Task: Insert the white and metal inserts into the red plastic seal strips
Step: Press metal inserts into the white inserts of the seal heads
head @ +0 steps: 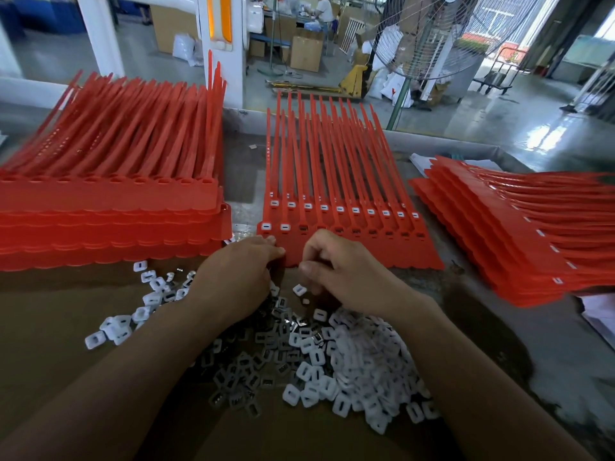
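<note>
Facing the middle red seal strips (pixel 366 251), tails running away from the person, the left hand (pixel 239 274) grips their near edge. The right hand (pixel 346 271), curled with contents unclear, sits nearer the third, empty socket (pixel 303 227). Loose inserts (pixel 349 371) lie heaped behind both hands.

Both forearms are reaching forward, the left hand (pixel 239 274) and right hand (pixel 346 271) curling their fingers close together.

Left strip stack (pixel 109 211), middle stack (pixel 332 168), right stack (pixel 519 234) are laid side by side; inserts (pixel 352 371) are heaped before the middle stack.
</note>
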### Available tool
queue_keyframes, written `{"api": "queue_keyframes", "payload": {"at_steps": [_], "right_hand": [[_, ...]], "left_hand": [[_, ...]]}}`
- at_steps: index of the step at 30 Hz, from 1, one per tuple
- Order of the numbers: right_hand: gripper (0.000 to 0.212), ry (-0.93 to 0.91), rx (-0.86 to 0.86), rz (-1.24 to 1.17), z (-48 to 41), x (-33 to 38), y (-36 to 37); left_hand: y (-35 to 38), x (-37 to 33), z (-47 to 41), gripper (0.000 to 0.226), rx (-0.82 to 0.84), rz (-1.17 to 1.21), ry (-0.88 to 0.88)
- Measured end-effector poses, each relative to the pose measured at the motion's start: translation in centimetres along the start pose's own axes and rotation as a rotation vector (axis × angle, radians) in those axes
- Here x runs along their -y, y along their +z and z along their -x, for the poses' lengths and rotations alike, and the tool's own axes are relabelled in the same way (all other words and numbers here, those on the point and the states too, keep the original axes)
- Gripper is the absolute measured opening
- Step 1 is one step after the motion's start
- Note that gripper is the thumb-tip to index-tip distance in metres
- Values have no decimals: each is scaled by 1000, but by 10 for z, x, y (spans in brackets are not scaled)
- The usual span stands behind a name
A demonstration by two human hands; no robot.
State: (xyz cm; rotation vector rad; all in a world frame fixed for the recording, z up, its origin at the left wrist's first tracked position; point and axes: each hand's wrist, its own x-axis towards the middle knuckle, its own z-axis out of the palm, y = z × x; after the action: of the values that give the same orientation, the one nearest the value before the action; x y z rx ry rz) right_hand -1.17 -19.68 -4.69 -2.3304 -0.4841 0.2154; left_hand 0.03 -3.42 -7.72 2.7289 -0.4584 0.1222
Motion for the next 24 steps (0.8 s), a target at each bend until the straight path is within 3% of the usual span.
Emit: {"api": "queue_keyframes", "payload": {"at_steps": [9, 24], "right_hand": [[28, 37, -129, 23, 0, -7, -4], [8, 105, -304, 32, -36, -12, -23]], "left_hand": [[-2, -1, 2, 52, 10, 7, -3], [-4, -2, 8, 51, -36, 36, 9]]}}
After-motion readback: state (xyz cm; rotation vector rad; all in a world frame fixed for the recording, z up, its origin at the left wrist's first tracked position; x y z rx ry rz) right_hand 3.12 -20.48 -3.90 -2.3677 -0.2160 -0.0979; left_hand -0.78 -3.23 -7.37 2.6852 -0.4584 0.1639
